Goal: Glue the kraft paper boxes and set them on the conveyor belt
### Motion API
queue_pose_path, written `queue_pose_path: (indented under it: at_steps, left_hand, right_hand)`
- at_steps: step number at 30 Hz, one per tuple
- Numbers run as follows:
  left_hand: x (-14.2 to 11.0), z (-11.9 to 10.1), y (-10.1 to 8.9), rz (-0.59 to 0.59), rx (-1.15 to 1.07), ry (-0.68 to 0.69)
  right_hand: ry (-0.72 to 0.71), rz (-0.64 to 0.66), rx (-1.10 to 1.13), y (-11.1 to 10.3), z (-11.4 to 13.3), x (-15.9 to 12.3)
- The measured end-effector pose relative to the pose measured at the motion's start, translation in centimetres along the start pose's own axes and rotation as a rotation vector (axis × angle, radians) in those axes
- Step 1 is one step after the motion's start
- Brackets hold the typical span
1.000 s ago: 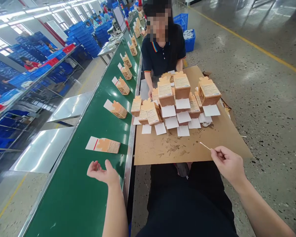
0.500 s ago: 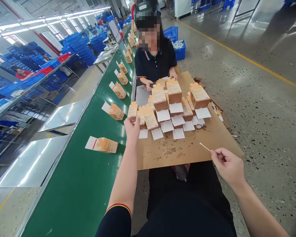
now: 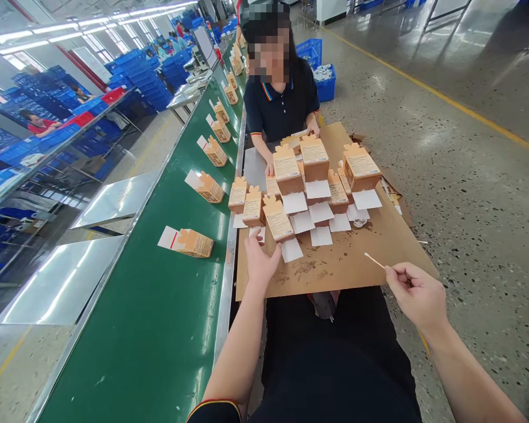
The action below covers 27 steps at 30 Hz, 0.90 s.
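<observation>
My right hand (image 3: 417, 292) pinches a cotton swab (image 3: 374, 260), its white tip pointing up and left above the cardboard. My left hand (image 3: 262, 261) has its fingers spread, with thumb and fingertips close to the lower end of a small tan carton (image 3: 277, 218). Whether they touch it I cannot tell. This carton leans at the front of the group, its white flap (image 3: 291, 249) hanging towards me. Left of it stand two more tan cartons (image 3: 253, 207). Behind and to the right, several others (image 3: 315, 158) are piled up, many with white flaps out.
A green conveyor belt (image 3: 158, 317) runs along my left, carrying a row of tan cartons (image 3: 194, 242) with raised flaps. Brown cardboard (image 3: 335, 267) covers the table. Across from me sits a co-worker (image 3: 282, 108), hands at the pile's far side. Blue crates (image 3: 326, 85) stand behind.
My left hand has moved right and nearer to me, and its fingers have spread. The front carton has shifted and tilted apart from its neighbour. My right hand still holds the cotton swab.
</observation>
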<state>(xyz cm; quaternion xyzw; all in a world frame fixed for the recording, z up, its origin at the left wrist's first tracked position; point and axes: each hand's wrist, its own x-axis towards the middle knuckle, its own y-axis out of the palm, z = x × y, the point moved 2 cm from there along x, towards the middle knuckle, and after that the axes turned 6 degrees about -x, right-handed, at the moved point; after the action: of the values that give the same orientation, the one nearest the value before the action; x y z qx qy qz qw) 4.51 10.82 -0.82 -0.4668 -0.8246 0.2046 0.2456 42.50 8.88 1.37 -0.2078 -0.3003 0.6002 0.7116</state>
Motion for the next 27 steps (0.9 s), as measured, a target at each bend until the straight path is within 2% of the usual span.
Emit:
queue_pose_path:
  at_steps: [2, 6, 9, 13, 16, 19, 21, 23, 25, 27]
  left_hand:
    - [0.1, -0.4, 0.0, 0.063, -0.029, -0.016]
    - [0.9, -2.0, 0.2, 0.313, 0.039, 0.025]
    - [-0.3, -2.0, -0.5, 0.391, 0.079, 0.006]
    - [-4.4, -0.1, -2.4, 0.350, -0.003, -0.022]
    - [-7.1, 1.7, -3.5, 0.224, -0.169, -0.060]
    - [-7.9, 2.6, -3.5, 0.089, -0.273, -0.194]
    - [-7.6, 2.6, -3.2, 0.120, -0.218, -0.255]
    - [-7.4, 2.4, -3.0, 0.206, -0.169, -0.274]
    - [-7.8, 2.1, -3.2, 0.239, -0.251, -0.287]
    - [-8.6, 2.0, -3.7, 0.197, -0.429, -0.321]
  right_hand:
    - [-0.001, -0.005, 0.001, 0.1, 0.0, 0.5]
    - [-0.017, -0.001, 0.017, 0.3, -0.1, 1.1]
    - [-0.016, -0.017, 0.022, -0.1, -0.4, 0.9]
    - [0.022, -0.063, 0.013, -0.7, -0.6, 0.5]
    - [0.041, -0.071, -0.014, -1.1, -0.5, 1.3]
    - [0.016, -0.066, -0.090, -1.3, -0.2, 3.9]
    - [-0.005, -0.040, -0.164, -1.2, 0.1, 6.3]
    - [-0.027, 0.031, -0.241, -0.8, 0.3, 8.8]
    - [-0.049, 0.115, -0.313, 0.0, 0.5, 10.8]
    - [-0.073, 0.179, -0.375, 1.0, 0.7, 12.3]
